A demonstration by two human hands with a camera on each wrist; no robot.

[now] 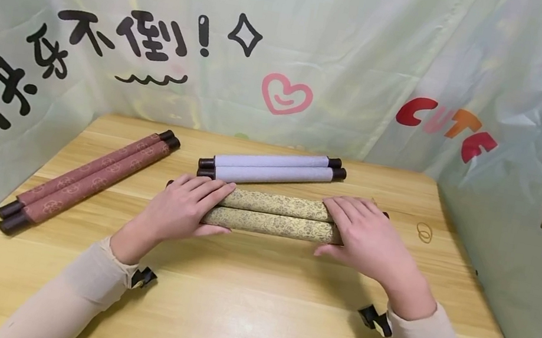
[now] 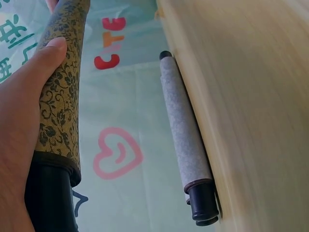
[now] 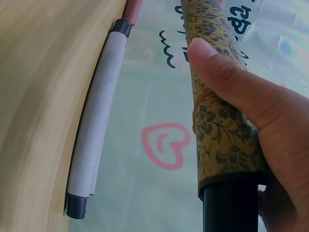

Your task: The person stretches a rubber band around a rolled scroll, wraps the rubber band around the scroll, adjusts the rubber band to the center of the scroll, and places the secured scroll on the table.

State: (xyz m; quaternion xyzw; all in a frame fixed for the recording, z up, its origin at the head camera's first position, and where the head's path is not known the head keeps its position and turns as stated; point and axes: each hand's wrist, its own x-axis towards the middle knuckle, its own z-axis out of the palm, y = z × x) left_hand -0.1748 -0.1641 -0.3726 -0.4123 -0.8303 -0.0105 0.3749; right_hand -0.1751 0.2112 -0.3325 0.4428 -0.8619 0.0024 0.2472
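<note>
A yellow hanging scroll (image 1: 272,224) with a dark floral pattern, rolled into two parallel rolls, is held level over the table. My left hand (image 1: 184,205) grips its left end, fingers over the top and thumb along the near side. At the other end my right hand (image 1: 369,239) grips it the same way. Dark end knobs (image 2: 50,198) stick out past the patterned part in the wrist views. A thin orange-brown band (image 3: 195,113) circles the scroll by the right thumb.
Behind the held scroll lies a pale lavender scroll (image 1: 275,174). A dark red scroll (image 1: 96,182) lies slanted at the left. Thin tan rubber bands (image 1: 423,232) rest on the wooden table (image 1: 247,308) at the right. Printed cloth (image 1: 349,86) walls the back and sides.
</note>
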